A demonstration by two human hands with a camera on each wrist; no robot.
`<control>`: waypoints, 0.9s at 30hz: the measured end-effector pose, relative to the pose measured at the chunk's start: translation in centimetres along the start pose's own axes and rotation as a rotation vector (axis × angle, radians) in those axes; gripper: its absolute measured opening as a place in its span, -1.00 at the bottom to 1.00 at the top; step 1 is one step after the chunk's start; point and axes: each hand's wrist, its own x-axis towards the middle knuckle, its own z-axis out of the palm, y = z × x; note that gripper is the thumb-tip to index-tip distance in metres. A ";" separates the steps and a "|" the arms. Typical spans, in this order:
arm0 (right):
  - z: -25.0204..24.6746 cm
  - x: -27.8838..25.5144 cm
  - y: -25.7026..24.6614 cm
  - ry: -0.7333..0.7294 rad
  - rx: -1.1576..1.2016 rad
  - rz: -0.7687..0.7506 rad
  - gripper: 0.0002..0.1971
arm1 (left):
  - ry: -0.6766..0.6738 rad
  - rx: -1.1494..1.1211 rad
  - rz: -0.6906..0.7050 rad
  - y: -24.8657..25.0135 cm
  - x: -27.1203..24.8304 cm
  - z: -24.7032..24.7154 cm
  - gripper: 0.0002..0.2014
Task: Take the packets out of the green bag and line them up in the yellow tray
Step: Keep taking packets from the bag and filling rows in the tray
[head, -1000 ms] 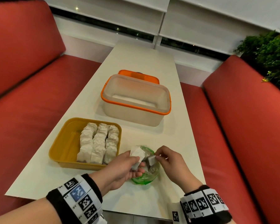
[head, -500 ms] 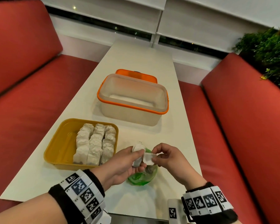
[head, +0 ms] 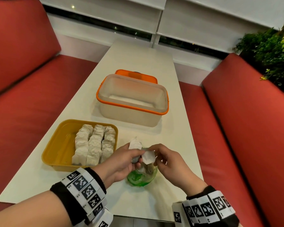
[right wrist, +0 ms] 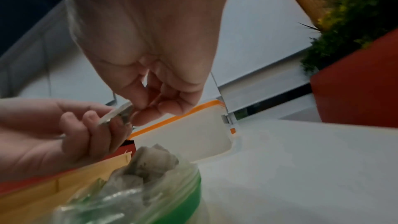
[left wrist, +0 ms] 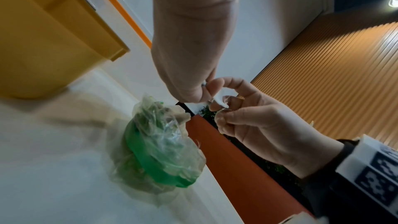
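Observation:
The green bag (head: 141,176) lies on the table near the front edge, with several white packets (right wrist: 150,163) still showing inside it. The yellow tray (head: 56,145) to its left holds three rows of packets (head: 93,145). Just above the bag, my left hand (head: 136,158) grips one packet (head: 134,143) that sticks up past its fingers. My right hand (head: 155,155) pinches a second packet (head: 148,157) by its edge and holds it against the left hand's fingertips. The wrist views show the left hand (left wrist: 200,91) and right hand (right wrist: 137,111) meeting over the bag (left wrist: 163,151).
A clear box with an orange rim (head: 133,99) stands behind the tray and bag, with its orange lid (head: 136,74) behind it. The white table (head: 138,54) runs between red benches (head: 23,95). A green plant (head: 269,51) stands at the far right.
My right hand has lifted a packet out of the bag and brought it up to the left hand. Both hands have risen a little above the bag.

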 end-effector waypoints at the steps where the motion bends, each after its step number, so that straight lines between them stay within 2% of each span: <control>1: 0.2 0.0 0.2 0.005 -0.100 -0.065 -0.45 | -0.014 0.006 -0.014 0.1 0.0 0.0 -0.81; 4: 0.5 0.0 0.9 0.075 -0.272 -0.197 -0.57 | -0.055 0.022 -0.051 0.0 -0.1 0.0 -0.80; 7: 0.8 -0.2 0.9 0.186 -0.293 -0.270 -0.76 | -0.065 0.027 -0.070 -0.2 -0.1 -0.1 -0.86; 9: 1.1 -0.5 0.6 0.235 -0.255 -0.265 -0.87 | -0.052 0.031 -0.065 -0.3 -0.1 -0.1 -0.90; 11: 1.3 -0.6 0.1 0.247 -0.172 -0.185 -0.85 | -0.042 0.057 -0.049 -0.4 -0.1 -0.1 -0.91; 14: 1.1 -0.4 -0.1 0.209 -0.016 0.056 -0.77 | -0.028 0.101 -0.036 -0.5 -0.2 -0.2 -0.88; 18: 0.9 0.2 -0.6 0.122 0.310 0.245 -0.88 | -0.120 0.104 -0.044 -0.4 -0.6 0.0 -0.73; 21: 1.0 0.5 -1.3 0.118 0.460 0.308 -0.85 | -0.210 0.118 0.005 -0.3 -1.0 0.0 -0.75; 23: 1.0 0.6 -1.6 0.101 0.531 0.327 -0.85 | -0.217 0.182 0.063 -0.4 -1.1 -0.1 -0.76; 27: 1.3 0.9 -2.0 0.065 0.474 0.288 -0.85 | -0.194 0.287 0.127 -0.3 -1.2 -0.5 -0.76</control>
